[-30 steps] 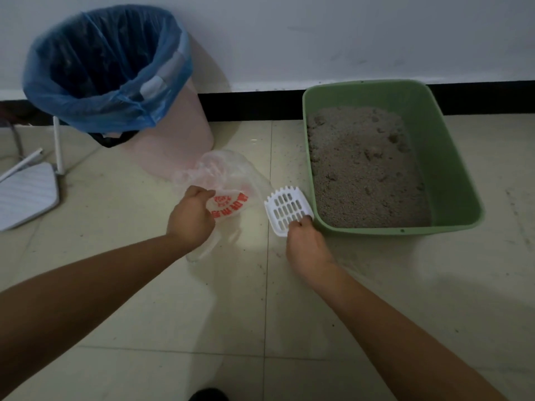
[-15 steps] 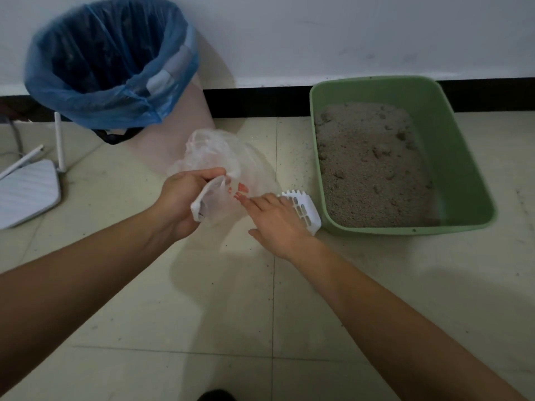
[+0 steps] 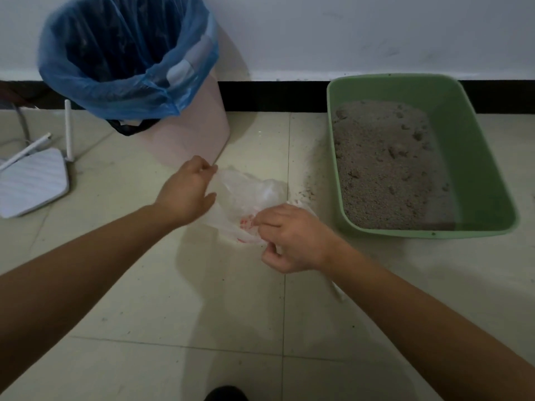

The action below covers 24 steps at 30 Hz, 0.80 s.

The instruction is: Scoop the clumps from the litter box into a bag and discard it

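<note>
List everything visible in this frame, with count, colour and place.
bin: 1, pink with blue liner, far left by the wall
litter box: 1, green, right, holding grey litter
bag: 1, clear with red print, between the hands
scoop: 1, white, mostly hidden behind the right hand
router: 1, white, left edge
spilt litter: some grains, grey, floor left of the box
left hand: holds the bag's far edge
right hand: pinches the bag's near edge
</note>
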Motion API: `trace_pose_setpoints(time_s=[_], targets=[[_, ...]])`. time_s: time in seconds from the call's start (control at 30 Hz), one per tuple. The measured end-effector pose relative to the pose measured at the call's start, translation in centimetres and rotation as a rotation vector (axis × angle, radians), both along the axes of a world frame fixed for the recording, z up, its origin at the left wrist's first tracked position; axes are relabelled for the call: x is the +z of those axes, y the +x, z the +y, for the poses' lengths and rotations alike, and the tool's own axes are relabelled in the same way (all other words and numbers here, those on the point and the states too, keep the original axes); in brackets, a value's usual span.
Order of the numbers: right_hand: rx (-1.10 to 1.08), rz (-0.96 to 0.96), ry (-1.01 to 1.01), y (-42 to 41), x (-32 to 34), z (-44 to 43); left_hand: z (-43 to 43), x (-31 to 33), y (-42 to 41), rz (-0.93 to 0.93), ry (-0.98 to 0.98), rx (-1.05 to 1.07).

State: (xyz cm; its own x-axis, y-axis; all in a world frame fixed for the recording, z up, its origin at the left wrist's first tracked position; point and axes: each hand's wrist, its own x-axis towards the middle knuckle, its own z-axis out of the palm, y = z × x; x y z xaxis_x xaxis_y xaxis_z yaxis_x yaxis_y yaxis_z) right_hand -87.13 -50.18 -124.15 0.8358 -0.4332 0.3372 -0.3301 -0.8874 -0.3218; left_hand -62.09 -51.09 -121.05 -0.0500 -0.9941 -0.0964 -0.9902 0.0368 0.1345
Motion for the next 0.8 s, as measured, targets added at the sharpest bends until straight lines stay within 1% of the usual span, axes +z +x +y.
trace_pose_setpoints(time_s=[0.07, 0.1, 0.13, 0.17, 0.2, 0.23, 0.3, 0.33, 0.37, 0.4, 0.43, 0.47, 0.5, 0.57, 0.63, 0.7, 0.8], targets=[[-0.026, 0.233, 0.172, 0.5, -0.2, 0.3, 0.3, -0.6, -0.7, -0.174, 0.063, -0.113], [-0.063, 0.353, 0.22, 0.6, -0.5, 0.3, 0.4, -0.7, -0.9, -0.276, 0.081, -0.157], [-0.095, 0.416, 0.224, 0.6, -1.0, 0.0, 0.6, -0.8, -1.2, -0.37, 0.068, -0.205], [-0.127, 0.432, 0.222, 0.6, -1.3, -0.1, 0.8, -0.8, -1.4, -0.431, 0.023, -0.261], [-0.162, 0.436, 0.228, 0.5, -1.8, -0.3, 1.0, -0.9, -1.5, -0.439, -0.058, -0.332], [-0.19, 0.427, 0.242, 0.6, -2.3, -0.4, 1.3, -1.1, -1.9, -0.408, -0.156, -0.419], [-0.221, 0.409, 0.291, 0.9, -2.7, -0.8, 2.2, -1.7, -2.6, -0.262, -0.335, -0.611], [-0.231, 0.418, 0.305, 1.1, -2.8, -0.9, 2.5, -2.1, -3.0, -0.192, -0.349, -0.703], [-0.246, 0.427, 0.307, 1.3, -2.9, -1.2, 2.8, -2.5, -3.2, -0.164, -0.293, -0.775], [-0.272, 0.444, 0.305, 1.5, -3.0, -1.5, 3.0, -3.0, -3.4, -0.177, -0.19, -0.824], [-0.3, 0.453, 0.299, 1.5, -3.1, -1.7, 3.2, -3.6, -3.4, -0.232, -0.057, -0.838], [-0.328, 0.471, 0.29, 1.5, -3.0, -1.9, 3.2, -4.0, -3.3, -0.304, 0.074, -0.799], [-0.352, 0.482, 0.287, 1.3, -3.0, -2.1, 3.2, -4.2, -3.2, -0.369, 0.179, -0.718], [-0.39, 0.495, 0.285, 0.7, -2.6, -2.5, 2.9, -3.7, -3.0, -0.421, 0.315, -0.517], [-0.42, 0.505, 0.218, 0.3, -2.1, -2.8, 2.3, -3.4, -3.0, -0.432, 0.349, -0.399], [-0.457, 0.537, 0.119, 0.2, -1.6, -3.2, 1.5, -3.3, -3.0, -0.451, 0.328, -0.347], [-0.534, 0.732, 0.083, 0.1, -1.1, -4.3, 0.3, -3.6, -2.6, -0.457, 0.297, -0.255]])
